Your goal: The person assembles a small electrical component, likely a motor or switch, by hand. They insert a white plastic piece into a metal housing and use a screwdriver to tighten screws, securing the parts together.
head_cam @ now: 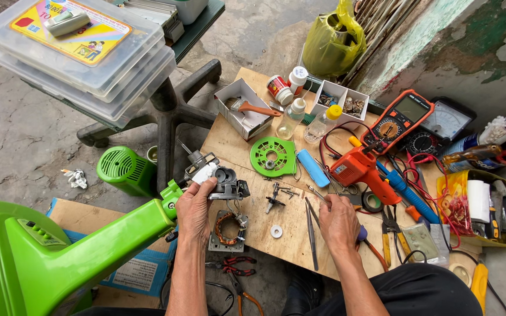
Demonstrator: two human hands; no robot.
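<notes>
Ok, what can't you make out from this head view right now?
- Left hand: its palm covers the top of the grey motor unit, so the contact point is hidden.
- Right hand: fingers curl over a thin metal tool; the grip and tool type are too small to tell.
- Green fan body: cut off by the left and bottom edges.
- Yellow parts tray: contents are too cluttered to sort out.
</notes>
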